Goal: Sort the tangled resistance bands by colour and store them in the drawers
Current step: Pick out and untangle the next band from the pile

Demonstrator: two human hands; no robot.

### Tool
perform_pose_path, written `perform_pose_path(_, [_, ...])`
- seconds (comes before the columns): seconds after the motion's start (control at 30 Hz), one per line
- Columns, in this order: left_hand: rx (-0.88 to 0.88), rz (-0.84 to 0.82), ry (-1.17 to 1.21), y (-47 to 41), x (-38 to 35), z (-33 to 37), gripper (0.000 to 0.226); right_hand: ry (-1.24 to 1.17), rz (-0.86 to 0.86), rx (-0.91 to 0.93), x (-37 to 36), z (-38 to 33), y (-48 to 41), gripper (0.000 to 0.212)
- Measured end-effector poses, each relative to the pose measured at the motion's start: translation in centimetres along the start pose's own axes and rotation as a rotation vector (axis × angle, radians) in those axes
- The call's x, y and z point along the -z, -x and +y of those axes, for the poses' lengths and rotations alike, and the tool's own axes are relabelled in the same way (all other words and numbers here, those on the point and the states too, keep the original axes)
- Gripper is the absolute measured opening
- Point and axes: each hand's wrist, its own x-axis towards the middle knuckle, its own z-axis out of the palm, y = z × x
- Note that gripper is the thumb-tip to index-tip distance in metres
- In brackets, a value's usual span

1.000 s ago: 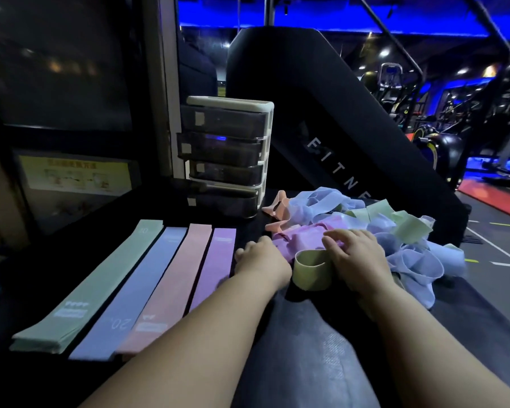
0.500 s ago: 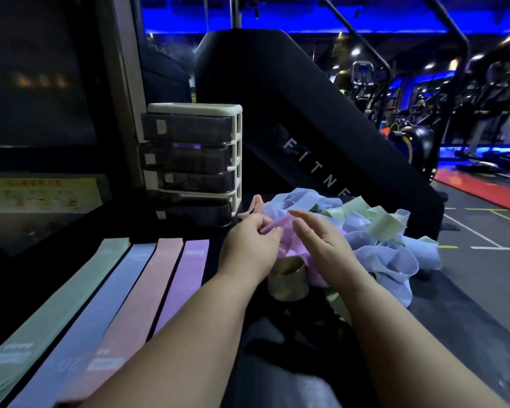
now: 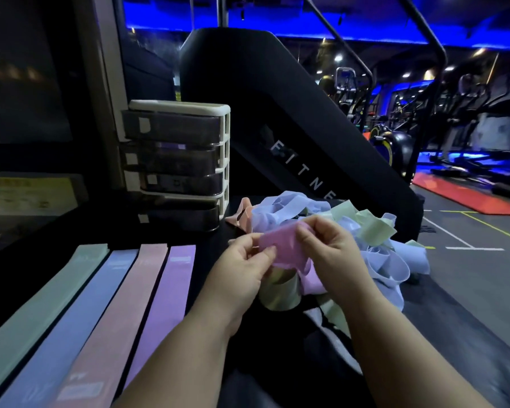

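At a dark desk (image 3: 209, 237) in a blue-lit gym, I am watching both hands holding a pinkish-purple band (image 3: 280, 245) just above the tangled pile (image 3: 374, 240). The left hand (image 3: 245, 269) is pinching the band's left edge between thumb and fingers. The right hand (image 3: 327, 248) is gripping its right end with curled fingers, so the strip is stretching flat between them. The rest of the band is trailing down below the right hand into the pile of pale blue, green and purple loops, which is lying on the desk right of centre. A green loop (image 3: 280, 294) is standing on edge directly beneath the hands, and a peach band (image 3: 242, 214) is poking out at the pile's far left, near the drawer unit (image 3: 177, 160). That cream frame, with four dark drawers, is standing at the back of the desk. On the left, four bands are lying flat side by side: green strip (image 3: 42, 307), blue strip (image 3: 80, 316), pink strip (image 3: 121, 313), purple strip (image 3: 165, 301).
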Motion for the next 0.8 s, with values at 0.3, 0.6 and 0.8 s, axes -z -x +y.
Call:
perform_pose_path(0.3, [-0.133, 0.167, 0.080, 1.1, 0.8, 1.3, 0.012, -0.127, 0.000, -0.052, 0.1, -1.2, 0.7, 0.016])
perform_pose_path(0.6, [-0.109, 0.156, 0.160, 1.4, 0.6, 1.7, 0.008, -0.152, -0.108, -0.034, 0.1, -1.4, 1.0, 0.054])
perform_pose_path(0.8, [-0.019, 0.078, 0.314, 1.6, 0.9, 2.3, 0.024, -0.159, -0.233, -0.023, -0.2, -1.9, 1.2, 0.046])
